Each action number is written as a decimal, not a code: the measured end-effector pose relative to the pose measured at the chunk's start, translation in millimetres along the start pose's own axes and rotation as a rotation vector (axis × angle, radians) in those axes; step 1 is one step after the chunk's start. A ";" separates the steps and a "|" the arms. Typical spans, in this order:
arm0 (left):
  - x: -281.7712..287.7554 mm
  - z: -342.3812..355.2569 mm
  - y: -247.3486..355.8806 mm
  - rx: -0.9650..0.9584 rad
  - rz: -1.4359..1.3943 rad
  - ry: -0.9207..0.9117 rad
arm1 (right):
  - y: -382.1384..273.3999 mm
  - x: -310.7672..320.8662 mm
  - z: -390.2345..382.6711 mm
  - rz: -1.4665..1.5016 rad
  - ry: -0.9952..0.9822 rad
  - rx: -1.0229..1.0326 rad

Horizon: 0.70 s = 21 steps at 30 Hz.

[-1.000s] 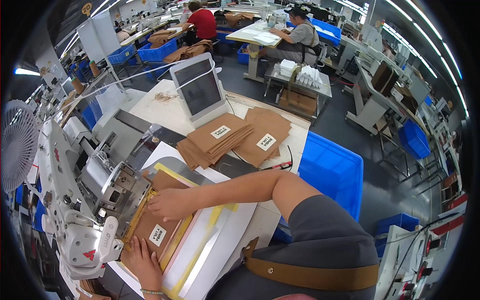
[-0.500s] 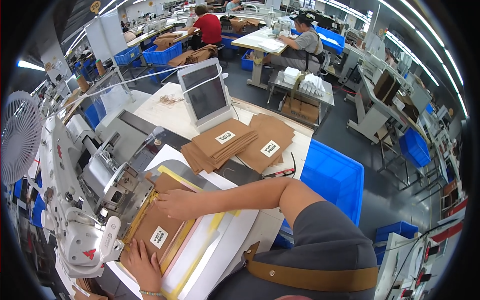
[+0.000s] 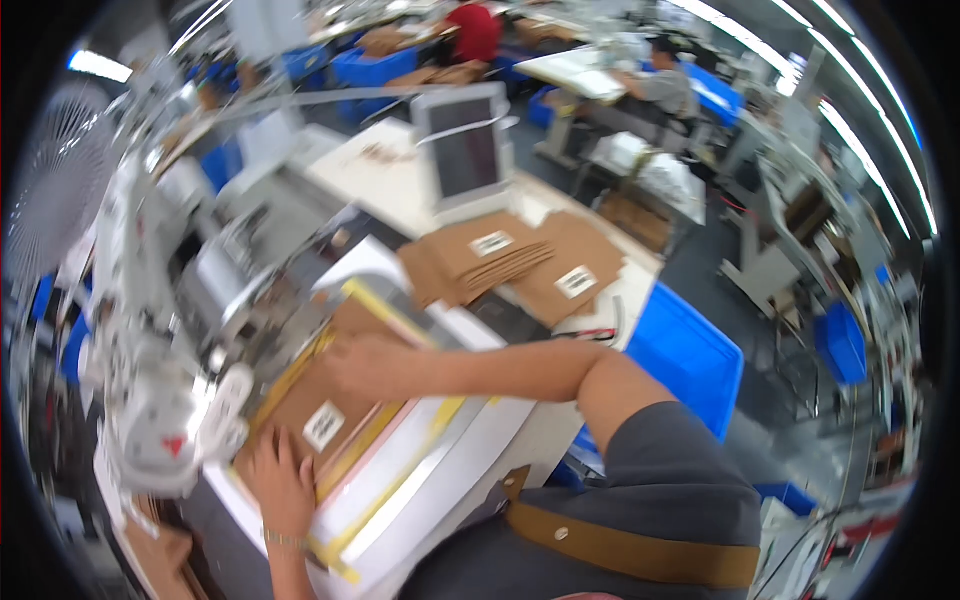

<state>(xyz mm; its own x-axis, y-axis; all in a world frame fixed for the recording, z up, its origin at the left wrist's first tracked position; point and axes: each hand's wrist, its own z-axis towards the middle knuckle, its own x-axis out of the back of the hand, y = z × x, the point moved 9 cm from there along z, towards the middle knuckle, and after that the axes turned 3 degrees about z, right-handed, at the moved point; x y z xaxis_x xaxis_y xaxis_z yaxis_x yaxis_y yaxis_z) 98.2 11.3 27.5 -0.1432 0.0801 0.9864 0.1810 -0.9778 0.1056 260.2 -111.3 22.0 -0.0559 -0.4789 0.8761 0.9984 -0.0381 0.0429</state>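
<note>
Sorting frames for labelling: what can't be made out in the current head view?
Head view: fingertips of the right hand, motion-blurred.
Head view: part of the brown panel, covered by that hand.
Head view: print on the white label, blurred.
Head view: left forearm, cut off by lower edge.

"Straight in on that dark grey top [image 3: 470, 572], plain cloth, and its short sleeve [image 3: 672, 455] stops above the elbow!"
"Broad brown strap [image 3: 650, 556] crossing the grey, smooth-edged!"
"Spot the small, pale, round stud [image 3: 562, 534] on it?"
"Got it! And behind the left hand [image 3: 283, 475], a slim bracelet [image 3: 284, 541], pale, beaded by the look, though it's blurred!"
</note>
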 end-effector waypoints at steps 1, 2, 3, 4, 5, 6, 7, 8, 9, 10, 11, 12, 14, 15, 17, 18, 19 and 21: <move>-2.6 6.0 1.5 -0.021 0.032 0.016 | 5.7 -5.7 5.5 0.001 -0.055 -0.082; -6.9 16.3 2.3 -0.031 0.039 0.010 | 20.0 1.9 6.1 0.160 0.034 -0.176; -4.9 29.4 13.3 -0.074 0.073 0.026 | 25.2 -9.1 -9.8 0.027 -0.009 -0.072; -2.0 29.9 11.7 -0.061 0.041 0.036 | 23.0 -1.0 -11.0 -0.001 0.028 0.024; 2.5 26.1 12.9 -0.105 0.061 0.077 | 24.1 0.7 -13.2 -0.006 0.038 0.089; 4.6 19.1 11.0 -0.108 0.055 0.059 | 28.5 0.6 -9.7 0.023 -0.164 0.005; 7.5 10.5 6.7 -0.061 0.057 0.028 | 40.8 20.0 -6.1 0.149 -0.139 -0.169; 9.9 8.1 10.9 -0.084 0.065 0.025 | 60.4 31.7 -8.0 0.251 -0.122 -0.353; 13.4 5.4 16.6 -0.115 0.071 0.021 | 64.5 38.3 -8.2 0.272 -0.140 -0.343; 10.6 2.3 13.1 -0.096 0.056 0.002 | 70.4 47.4 -7.4 0.207 -0.079 -0.340; 9.2 -0.2 12.0 -0.084 0.052 -0.008 | 74.3 53.6 -7.6 0.138 -0.015 -0.338; 11.7 -1.7 13.4 -0.100 0.036 0.015 | 70.0 52.8 -6.4 0.190 0.005 -0.284; 11.0 -0.4 14.3 -0.116 0.019 0.036 | 52.8 36.1 -5.9 0.219 -0.017 -0.173; 8.0 -0.5 14.7 -0.127 0.026 0.047 | 35.9 30.5 -1.5 0.246 -0.035 -0.059; 3.6 1.0 13.5 -0.131 0.033 0.051 | 21.6 16.9 -0.5 0.170 -0.114 -0.056; 1.5 0.2 12.7 -0.124 0.037 0.035 | 13.6 8.6 0.8 0.091 -0.187 -0.048; -1.0 -0.3 11.9 -0.115 0.040 0.018 | 9.2 6.9 1.2 0.105 -0.188 -0.036; -2.6 1.2 11.8 -0.104 0.056 0.003 | 10.0 6.9 -1.8 0.021 -0.178 -0.048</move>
<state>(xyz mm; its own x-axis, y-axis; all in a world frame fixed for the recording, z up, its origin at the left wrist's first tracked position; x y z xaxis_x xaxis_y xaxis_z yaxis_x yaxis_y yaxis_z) 101.9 -0.2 26.4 -0.1386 0.0242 0.9901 0.0872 -0.9955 0.0365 269.8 -116.6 27.6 -0.0277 -0.3177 0.9478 0.9973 -0.0733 0.0046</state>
